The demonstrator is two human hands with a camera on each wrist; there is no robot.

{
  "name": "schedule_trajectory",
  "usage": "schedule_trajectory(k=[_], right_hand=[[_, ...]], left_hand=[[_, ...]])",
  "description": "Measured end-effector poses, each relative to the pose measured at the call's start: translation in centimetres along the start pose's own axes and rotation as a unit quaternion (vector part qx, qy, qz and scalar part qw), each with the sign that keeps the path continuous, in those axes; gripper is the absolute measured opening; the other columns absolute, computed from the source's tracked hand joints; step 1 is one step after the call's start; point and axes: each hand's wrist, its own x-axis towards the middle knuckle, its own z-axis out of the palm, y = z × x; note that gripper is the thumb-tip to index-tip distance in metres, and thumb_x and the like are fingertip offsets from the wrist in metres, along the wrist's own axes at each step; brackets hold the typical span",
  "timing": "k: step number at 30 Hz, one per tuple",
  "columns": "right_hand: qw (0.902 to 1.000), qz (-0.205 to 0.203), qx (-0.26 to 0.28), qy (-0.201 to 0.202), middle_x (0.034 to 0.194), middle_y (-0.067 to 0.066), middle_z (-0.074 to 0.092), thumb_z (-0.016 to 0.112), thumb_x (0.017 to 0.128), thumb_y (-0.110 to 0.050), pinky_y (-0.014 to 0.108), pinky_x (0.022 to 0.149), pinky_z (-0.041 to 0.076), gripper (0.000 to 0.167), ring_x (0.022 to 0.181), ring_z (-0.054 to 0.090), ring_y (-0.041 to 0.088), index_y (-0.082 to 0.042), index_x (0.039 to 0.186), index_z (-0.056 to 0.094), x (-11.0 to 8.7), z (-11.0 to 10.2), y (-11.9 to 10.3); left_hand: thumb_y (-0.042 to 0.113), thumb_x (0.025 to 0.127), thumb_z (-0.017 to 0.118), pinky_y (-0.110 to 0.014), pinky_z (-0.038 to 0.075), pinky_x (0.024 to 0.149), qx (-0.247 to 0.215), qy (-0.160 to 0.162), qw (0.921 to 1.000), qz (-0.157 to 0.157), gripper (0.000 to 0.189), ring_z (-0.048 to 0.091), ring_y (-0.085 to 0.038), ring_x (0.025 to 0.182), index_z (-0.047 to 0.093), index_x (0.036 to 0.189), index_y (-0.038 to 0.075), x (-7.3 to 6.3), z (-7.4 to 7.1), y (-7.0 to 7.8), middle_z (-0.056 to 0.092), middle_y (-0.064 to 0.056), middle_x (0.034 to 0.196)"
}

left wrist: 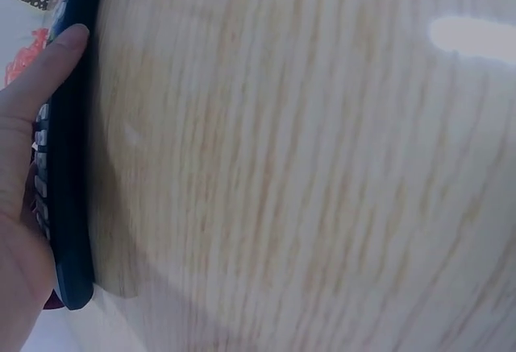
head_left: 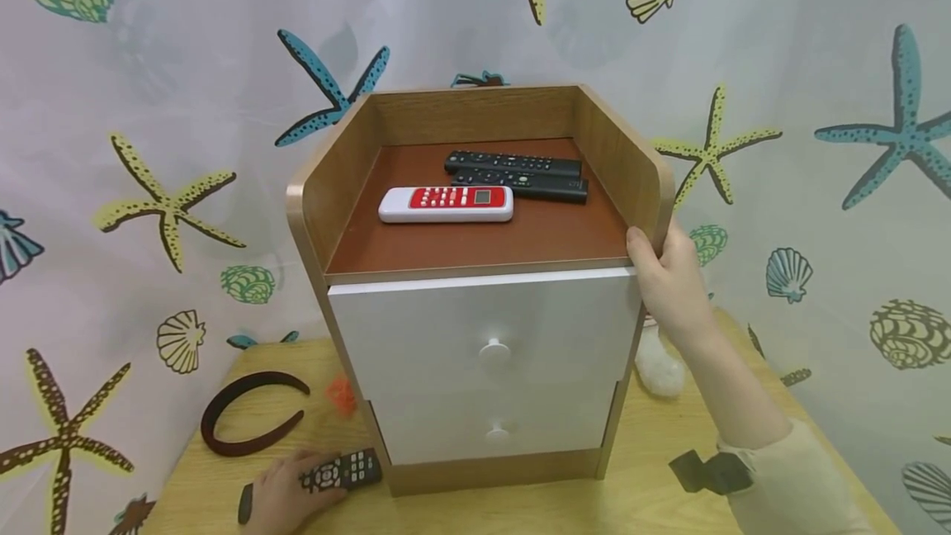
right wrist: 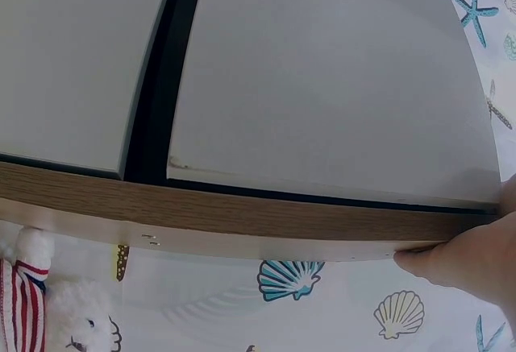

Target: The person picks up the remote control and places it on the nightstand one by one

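Observation:
A small wooden cabinet (head_left: 494, 473) with two white drawers (head_left: 416, 337) stands on the table. My right hand (head_left: 672, 279) grips the front edge of its right side panel (head_left: 620, 159), thumb on the inner face; the right wrist view shows fingers against the panel's outside (right wrist: 242, 246). Low at the left, my left hand (head_left: 286, 495) holds a black remote control (head_left: 360, 467) lengthwise along the table, its buttons facing up. In the left wrist view the thumb (left wrist: 71, 39) lies across that remote's edge. On the cabinet's brown top lie a white-and-red remote (head_left: 397, 205) and two black remotes (head_left: 513, 162).
A dark headband (head_left: 211, 423) lies at the table's left, near a small orange-red item (head_left: 342, 396) beside the cabinet. Behind the right arm sits a white plush toy (head_left: 660, 366), with striped clothing in the right wrist view. A patterned curtain (head_left: 817, 213) surrounds the table.

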Motion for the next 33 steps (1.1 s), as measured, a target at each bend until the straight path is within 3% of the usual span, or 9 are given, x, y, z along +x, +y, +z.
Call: schedule_trajectory(k=[8,18,25,30,33], right_hand=[[1.0000,-0.007,-0.004,-0.001,0.129,0.022,0.050,0.039,0.098,-0.011,0.046,0.103,0.036,0.039,0.117,0.047,0.028,0.005,0.133,0.038,0.0,-0.1,0.1],[0.9999,-0.014,-0.005,0.000,0.130,0.023,0.049,0.039,0.098,-0.009,0.047,0.103,0.036,0.039,0.118,0.047,0.029,0.007,0.133,0.038,0.1,0.0,0.2],[0.9998,-0.015,-0.013,0.003,0.129,0.025,0.049,0.040,0.097,-0.009,0.047,0.102,0.036,0.039,0.116,0.047,0.030,0.009,0.132,0.038,0.2,0.0,0.3],[0.9998,-0.016,-0.010,0.002,0.129,0.025,0.048,0.040,0.097,-0.009,0.049,0.103,0.036,0.039,0.117,0.047,0.031,0.008,0.132,0.037,0.1,0.0,0.2],[0.9998,-0.017,-0.007,0.001,0.128,0.025,0.049,0.039,0.097,-0.009,0.049,0.103,0.036,0.039,0.116,0.047,0.031,0.008,0.132,0.037,0.1,0.0,0.2]], left_hand=[[0.052,0.062,0.080,-0.069,0.032,0.088,-0.011,-0.035,0.9993,0.002,0.065,0.053,-0.035,0.111,0.065,0.119,0.026,-0.3,-0.7,0.6,0.062,-0.007,0.121],[0.050,0.061,0.082,-0.055,0.047,0.083,-0.026,-0.042,0.9987,-0.015,0.067,0.058,-0.031,0.103,0.067,0.118,0.018,-0.3,-0.8,0.4,0.062,-0.010,0.117],[0.051,0.062,0.081,-0.054,0.047,0.085,-0.073,-0.067,0.9938,-0.051,0.072,0.056,-0.033,0.109,0.064,0.122,0.015,-0.3,-0.8,-0.7,0.059,-0.013,0.121],[0.046,0.066,0.081,-0.050,0.046,0.088,-0.126,-0.065,0.9884,-0.054,0.069,0.056,-0.031,0.111,0.063,0.124,0.012,-0.8,-1.1,-1.7,0.059,-0.017,0.124],[0.045,0.068,0.080,-0.044,0.047,0.088,-0.153,-0.061,0.9837,-0.072,0.069,0.055,-0.030,0.112,0.061,0.126,0.013,-1.1,-1.2,-2.5,0.058,-0.018,0.127]])
